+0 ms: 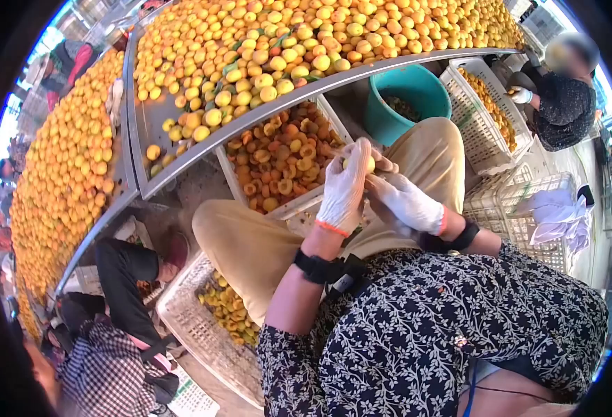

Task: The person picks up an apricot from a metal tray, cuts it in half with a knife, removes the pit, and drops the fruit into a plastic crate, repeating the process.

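My left hand (pixel 346 186), in a white glove with an orange cuff, is closed around a yellow apricot (pixel 370 165), only part of which shows between the fingers. My right hand (pixel 409 201), also gloved, meets it just below the fruit, fingers curled in. Whatever the right fingers may hold is hidden. Both hands are above my lap. Just beyond them stands a white crate (pixel 231 170) of split orange apricot halves (pixel 282 156).
A metal-edged table (pixel 250 115) heaped with whole apricots (pixel 334 35) spans the far side. Around me are a teal bucket (pixel 410 97), a crate of apricot pieces (pixel 462 115) at right, and a crate (pixel 195 306) at left. Co-workers sit on both sides.
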Motion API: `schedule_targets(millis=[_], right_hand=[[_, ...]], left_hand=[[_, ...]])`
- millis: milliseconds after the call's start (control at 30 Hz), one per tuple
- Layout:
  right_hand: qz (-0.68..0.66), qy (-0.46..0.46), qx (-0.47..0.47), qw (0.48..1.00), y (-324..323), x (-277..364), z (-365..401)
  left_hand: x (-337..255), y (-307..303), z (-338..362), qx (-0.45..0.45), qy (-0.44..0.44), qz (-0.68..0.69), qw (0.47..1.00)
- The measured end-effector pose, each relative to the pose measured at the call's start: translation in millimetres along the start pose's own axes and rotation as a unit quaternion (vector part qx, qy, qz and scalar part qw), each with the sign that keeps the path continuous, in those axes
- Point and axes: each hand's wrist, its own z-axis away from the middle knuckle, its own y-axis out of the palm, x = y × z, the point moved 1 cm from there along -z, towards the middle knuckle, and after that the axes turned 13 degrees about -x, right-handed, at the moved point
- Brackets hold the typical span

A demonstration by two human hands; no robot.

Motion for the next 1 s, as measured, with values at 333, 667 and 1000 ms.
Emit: schedule_targets(millis=[333, 667, 1000], right_hand=[[0.196, -0.023, -0.121, 0.973, 56, 16, 9], [-0.243, 0.262, 0.151, 0.922, 62, 19, -79], [-0.177, -0.176, -0.132, 0.959, 80, 56, -59]], left_hand=[[15, -62, -23, -0.215, -0.089, -0.114, 0.966], [-9, -119, -44, -0.32, -0.058, -0.109, 0.939], [-30, -123, -13, -0.26, 0.001, 0.004, 0.966]])
